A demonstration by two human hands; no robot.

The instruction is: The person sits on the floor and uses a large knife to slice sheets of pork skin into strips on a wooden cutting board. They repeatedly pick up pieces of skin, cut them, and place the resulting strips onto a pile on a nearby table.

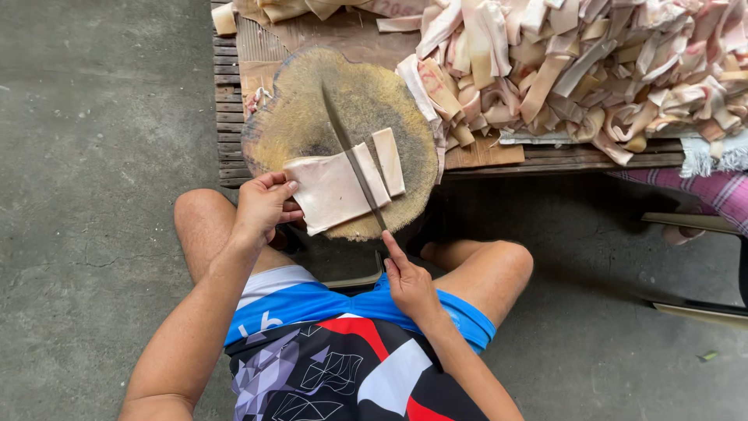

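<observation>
A round wooden chopping block (312,117) rests on a low slatted table. On it lies a pale slab of pork skin (329,191), with a cut strip (389,160) beside it on the right. My left hand (263,206) presses the slab's left edge with its fingertips. My right hand (407,282) grips the handle of a long knife (352,156), forefinger stretched along it. The blade lies across the slab, its tip pointing away from me.
A large heap of cut pale and pink strips (592,62) covers the slatted wooden table (226,101) at the right. Cardboard lies under the heap. Another person's checked trouser leg (713,191) shows at the right edge. The floor is grey concrete.
</observation>
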